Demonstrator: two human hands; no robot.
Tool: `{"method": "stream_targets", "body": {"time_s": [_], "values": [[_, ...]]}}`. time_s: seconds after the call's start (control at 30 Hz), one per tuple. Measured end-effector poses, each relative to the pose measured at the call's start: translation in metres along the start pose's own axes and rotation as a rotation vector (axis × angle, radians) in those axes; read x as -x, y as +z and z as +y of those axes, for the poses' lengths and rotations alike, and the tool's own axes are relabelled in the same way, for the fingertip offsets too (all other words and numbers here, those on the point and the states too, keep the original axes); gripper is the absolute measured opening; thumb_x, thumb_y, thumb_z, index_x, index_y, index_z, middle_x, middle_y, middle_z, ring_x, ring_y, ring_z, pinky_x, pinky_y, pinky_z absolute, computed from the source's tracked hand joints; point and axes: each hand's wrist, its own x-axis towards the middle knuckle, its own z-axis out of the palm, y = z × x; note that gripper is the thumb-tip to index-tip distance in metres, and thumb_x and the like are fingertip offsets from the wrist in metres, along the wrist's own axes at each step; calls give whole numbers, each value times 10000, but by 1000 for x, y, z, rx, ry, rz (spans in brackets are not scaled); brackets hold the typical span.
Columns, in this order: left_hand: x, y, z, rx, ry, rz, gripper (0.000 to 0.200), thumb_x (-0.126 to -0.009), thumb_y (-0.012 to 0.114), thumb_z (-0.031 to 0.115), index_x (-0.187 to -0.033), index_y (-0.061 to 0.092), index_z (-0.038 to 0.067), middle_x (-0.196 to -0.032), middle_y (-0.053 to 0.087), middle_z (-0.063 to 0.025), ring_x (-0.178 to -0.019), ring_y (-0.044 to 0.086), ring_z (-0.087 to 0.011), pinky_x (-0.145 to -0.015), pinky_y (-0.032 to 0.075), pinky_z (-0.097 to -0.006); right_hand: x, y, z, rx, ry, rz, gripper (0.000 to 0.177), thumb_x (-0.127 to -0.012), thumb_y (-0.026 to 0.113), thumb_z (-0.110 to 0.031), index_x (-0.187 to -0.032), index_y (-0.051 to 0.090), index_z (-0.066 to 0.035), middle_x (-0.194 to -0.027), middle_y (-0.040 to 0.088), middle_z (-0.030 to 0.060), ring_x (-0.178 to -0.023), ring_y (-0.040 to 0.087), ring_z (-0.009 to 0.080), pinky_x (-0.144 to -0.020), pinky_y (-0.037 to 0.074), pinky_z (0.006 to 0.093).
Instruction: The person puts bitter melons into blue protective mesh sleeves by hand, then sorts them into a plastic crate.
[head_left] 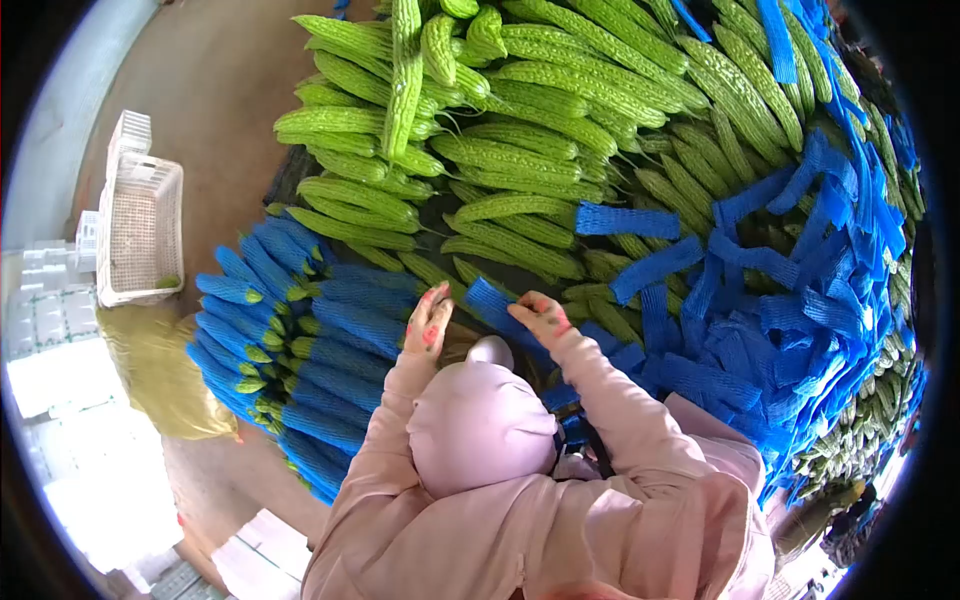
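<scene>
Working through a pile point(520, 150) of bare bitter gourds and, judging by the heaps, being well short of done: seeing only one stack point(300, 360) of netted gourds at the pile's lower left, with far more green ones lying unwrapped. Holding the left hand point(428, 322) flat and spread, gripping nothing, over that stack. Resting the right hand point(545, 318) on a blue sleeve point(492, 300) at the pile's lower edge; grasping or merely touching, cannot tell. Finding loose sleeves point(800, 300) heaping right of the pile: flat, stretchy foam mesh. Noting warty, ridged, tapering gourds, and a white slatted crate point(140, 230) far left of the pile.
</scene>
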Motion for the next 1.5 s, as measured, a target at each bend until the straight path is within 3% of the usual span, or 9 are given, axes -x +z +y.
{"method": "stream_targets", "body": {"time_s": [0.2, 0.63, 0.77, 1.03, 1.17, 1.27, 1.3, 1.4, 1.5], "values": [[-25, 40, 109, 275, -92, -527, 255, -920, 578, 275, -992, 639, 38, -871, 641, 30, -732, 570, -49, -665, 452, -206, 60, -43, -102, -101, -316, 45, 238, -827, 689, -218, -846, 589, -3, -684, 528, 4, -648, 458, 77, -588, 406, 252], [75, 108, 265, -176, 117, -578, 170, -912, 582, 241, -943, 609, 76, -739, 547, 50, -607, 466, -37, -527, 377, -190, 150, -73, -150, -248, -659, 300, 170, -882, 639, -171, -845, 546, -33, -730, 517, -34, -671, 434, 65, -616, 398, 231], [89, 146, 243, 39, 142, -700, 129, -892, 626, 214, -882, 615, 86, -705, 547, 47, -561, 448, -39, -494, 336, -190, 188, -78, -150, -513, -667, -83, 777, -849, 668, -367, -1415, 274, -10, -1321, 443, 70, -1171, 442, 148, -993, 356, 309], [101, 149, 236, 239, 33, -579, 84, -911, 597, 171, -884, 601, 91, -722, 543, 46, -537, 450, -14, -448, 334, -153, 212, -104, -124, -694, -468, 27, 306, -893, 617, -126, -1151, 556, 28, -1012, 641, 67, -847, 625, 140, -724, 529, 261], [98, 138, 228, -61, 208, -339, 73, -881, 607, 161, -883, 601, 89, -760, 571, 15, -639, 531, -84, -543, 432, -229, 208, -117, -121, 140, -473, 536, 223, -843, 614, -98, -1056, 592, -33, -845, 670, 121, -759, 660, 198, -663, 529, 322], [124, 173, 219, -630, 1186, -145, 122, -800, 635, 89, -915, 607, 60, -883, 621, -69, -791, 613, -239, -681, 506, -354, 205, -99, -133, 538, -483, 556, 289, -759, 671, -199, -1002, 611, -54, -841, 670, 137, -760, 657, 235, -685, 507, 346], [143, 187, 230, -553, 1427, -293, 165, -775, 636, 62, -937, 611, 51, -904, 628, -90, -829, 629, -288, -704, 520, -374, 167, -102, -87, 307, -938, 494, 249, -784, 656, -174, -983, 608, -32, -867, 668, 102, -781, 646, 214, -699, 502, 323], [156, 195, 231, -585, 1452, -314, 254, -761, 623, 43, -1014, 610, 39, -1028, 610, -129, -870, 620, -308, -730, 520, -385, 189, -109, -126, -832, -574, -14, 171, -834, 618, -62, -998, 602, -18, -858, 627, 22, -765, 564, 88, -688, 464, 219], [130, 178, 220, -642, 1248, -86, 161, -808, 569, 80, -957, 599, 28, -910, 627, -131, -771, 612, -326, -692, 512, -408, 201, -106, -147, -176, -492, 596, 96, -817, 622, -11, -912, 608, -16, -827, 626, -5, -721, 532, 50, -637, 453, 224]]}}
